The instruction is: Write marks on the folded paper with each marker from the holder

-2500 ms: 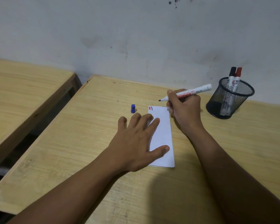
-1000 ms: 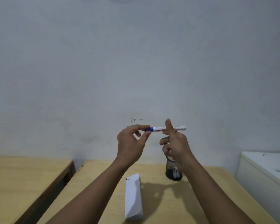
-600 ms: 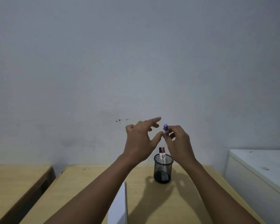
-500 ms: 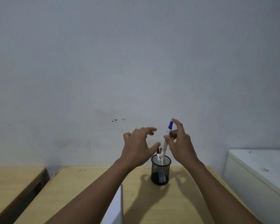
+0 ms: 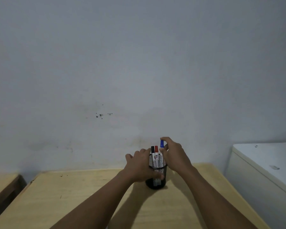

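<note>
A black mesh holder (image 5: 156, 183) stands on the wooden table (image 5: 89, 192) near the wall. My left hand (image 5: 139, 166) wraps around its left side. A black-capped marker (image 5: 152, 154) and a red-capped marker (image 5: 156, 154) stand upright in it. My right hand (image 5: 175, 154) pinches the blue-capped marker (image 5: 162, 144) at its top, with its lower part inside the holder. The folded paper is out of view.
A second wooden table (image 5: 2, 184) sits at the left across a dark gap. A white cabinet (image 5: 262, 166) stands to the right of the table. The grey wall rises just behind the holder.
My left hand put the blue cap back on the marker. My right hand then turned the marker upright and lowered it into the holder, while my left hand dropped onto the holder's side.
</note>
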### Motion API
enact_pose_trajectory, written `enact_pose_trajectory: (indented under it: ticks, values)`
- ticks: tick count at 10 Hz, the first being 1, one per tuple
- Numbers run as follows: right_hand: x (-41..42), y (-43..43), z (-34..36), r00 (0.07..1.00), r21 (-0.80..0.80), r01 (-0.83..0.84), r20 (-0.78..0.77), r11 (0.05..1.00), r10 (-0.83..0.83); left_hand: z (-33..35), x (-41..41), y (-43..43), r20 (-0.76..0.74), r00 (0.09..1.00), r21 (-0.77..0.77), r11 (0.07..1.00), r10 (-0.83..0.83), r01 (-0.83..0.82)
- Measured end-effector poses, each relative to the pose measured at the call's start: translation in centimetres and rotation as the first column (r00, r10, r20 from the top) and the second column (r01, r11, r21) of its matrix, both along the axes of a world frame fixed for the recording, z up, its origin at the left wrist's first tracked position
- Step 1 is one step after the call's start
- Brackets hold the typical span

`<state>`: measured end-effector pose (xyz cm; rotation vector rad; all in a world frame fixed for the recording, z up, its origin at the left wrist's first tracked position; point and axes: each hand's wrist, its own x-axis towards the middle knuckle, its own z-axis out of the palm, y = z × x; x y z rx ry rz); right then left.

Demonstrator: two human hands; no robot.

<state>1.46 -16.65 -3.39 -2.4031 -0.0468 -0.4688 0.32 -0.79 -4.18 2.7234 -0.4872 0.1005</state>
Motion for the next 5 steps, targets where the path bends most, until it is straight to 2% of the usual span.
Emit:
enact_pose_trajectory:
  ticks: [3,5]
  values:
    - [1.4,0.2,-1.7,0.998,-0.019,0.023,-0.057,1.000,-0.024,-0.4,0.9,0.0,0.028,1.000,0.013,1.000,-0.005,0.005]
    - [0.3,0.1,-0.8,0.999,-0.018,0.034,-0.013,0.999,-0.034,0.2,0.1,0.4,0.065,0.997,0.030,0.999,0.032,-0.034]
